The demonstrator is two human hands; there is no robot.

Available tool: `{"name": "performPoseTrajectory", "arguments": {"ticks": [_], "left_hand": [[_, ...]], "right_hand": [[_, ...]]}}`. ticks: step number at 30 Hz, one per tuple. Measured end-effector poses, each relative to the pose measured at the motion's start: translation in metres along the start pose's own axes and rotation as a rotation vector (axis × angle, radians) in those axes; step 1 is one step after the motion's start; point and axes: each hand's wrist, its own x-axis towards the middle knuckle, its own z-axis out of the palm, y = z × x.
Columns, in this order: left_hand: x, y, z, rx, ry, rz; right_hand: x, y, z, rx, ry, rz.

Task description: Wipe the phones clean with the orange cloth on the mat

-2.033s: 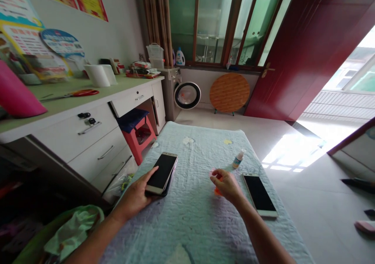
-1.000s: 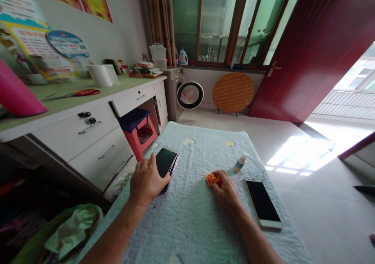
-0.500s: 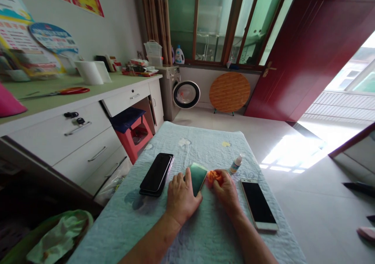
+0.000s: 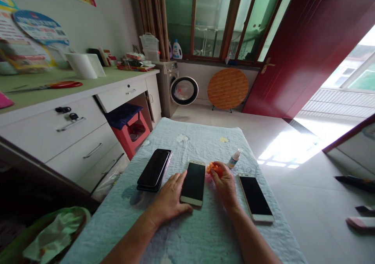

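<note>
A white-framed smartphone (image 4: 193,182) lies screen up in the middle of the cloth-covered table (image 4: 205,232). My left hand (image 4: 168,195) rests at its left edge, fingers stretched along the side and thumb near the bottom corner. A crumpled orange cloth (image 4: 214,168) is pinched in my right hand (image 4: 225,184), just right of the phone's top. Beyond that hand stands a small spray bottle (image 4: 234,158) with a clear cap. Another white phone (image 4: 255,197) lies to the right, and stacked dark phones (image 4: 155,168) lie on the left.
At the left runs a desk (image 4: 88,87) with drawers, scissors (image 4: 55,85) and a paper roll (image 4: 81,65) on top. A red stool (image 4: 133,131) is tucked under it. Below left is a lined bin (image 4: 58,236). Farther off are a washing machine (image 4: 168,74) and a round tabletop (image 4: 227,89).
The phone has gone from tilted, with a greenish sheen, to lying flat and dark-screened. My left hand has loosened and slid to its left side. My right hand still holds the orange cloth.
</note>
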Motion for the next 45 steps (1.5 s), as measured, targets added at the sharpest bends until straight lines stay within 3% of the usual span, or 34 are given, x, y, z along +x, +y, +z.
{"name": "performPoseTrajectory", "arguments": {"ticks": [6, 13, 25, 32, 41, 45], "left_hand": [[0.004, -0.004, -0.002, -0.059, 0.039, 0.049], [0.006, 0.001, -0.002, 0.021, 0.067, 0.054], [0.011, -0.005, 0.007, 0.035, 0.120, 0.059], [0.013, -0.005, 0.010, 0.041, 0.138, 0.025], [0.013, 0.003, -0.001, 0.060, 0.052, 0.016], [0.014, -0.001, 0.003, 0.028, 0.068, 0.054]], "right_hand": [[0.002, -0.001, 0.002, -0.214, -0.102, -0.153], [0.002, 0.002, 0.004, -0.488, -0.139, -0.102], [-0.005, -0.013, -0.009, -0.375, -0.281, -0.110], [-0.016, -0.032, -0.016, -0.333, -0.465, -0.065], [0.006, -0.004, -0.001, -0.240, -0.110, 0.032], [0.006, -0.004, -0.001, -0.237, -0.095, 0.022]]}}
